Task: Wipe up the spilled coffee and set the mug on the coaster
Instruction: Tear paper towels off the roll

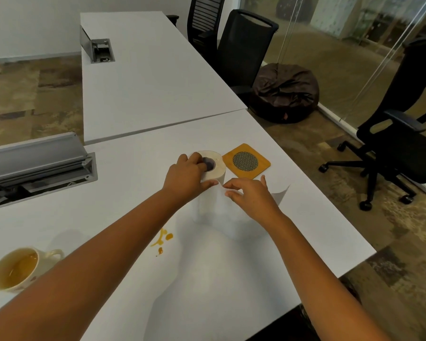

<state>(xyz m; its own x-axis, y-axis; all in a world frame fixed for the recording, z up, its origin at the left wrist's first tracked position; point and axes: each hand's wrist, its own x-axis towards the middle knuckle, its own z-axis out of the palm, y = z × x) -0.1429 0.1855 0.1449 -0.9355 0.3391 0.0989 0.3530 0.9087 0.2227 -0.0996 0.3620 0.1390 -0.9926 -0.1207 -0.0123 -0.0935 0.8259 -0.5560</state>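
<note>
Mug [14, 269] at the near left corner of a white table [231, 279], upright, handle turned to the right, partly filled with brown liquid. Coffee spill [162, 239] a little farther in, near the table's middle: a few small orange-brown drops and a streak, lying between the two forearms, well apart from the mug. Beyond the spill, paper towel roll [210, 190] standing on end. Left hand [186, 177] clamped over the roll's top, fingertips at the dark core hole, thumb pressed against the side. Right hand [250, 196] just beside it, fingers and thumb pinched together on a loose sheet [279, 194] drawn out to the right of the roll, the sheet's free edge hanging past the hand. Coaster [246, 161] just behind the roll to the right, flat on the table: a square of yellow-brown wood with a round patterned inset, nothing on it, well apart from the mug. Open cable tray [38, 166] with a raised grey lid at the table's left edge. Farther back, a second white table [145, 77] butted against the first, black office chairs [246, 48] along the right side, and a dark beanbag [284, 93] on the carpet by a glass wall.
</note>
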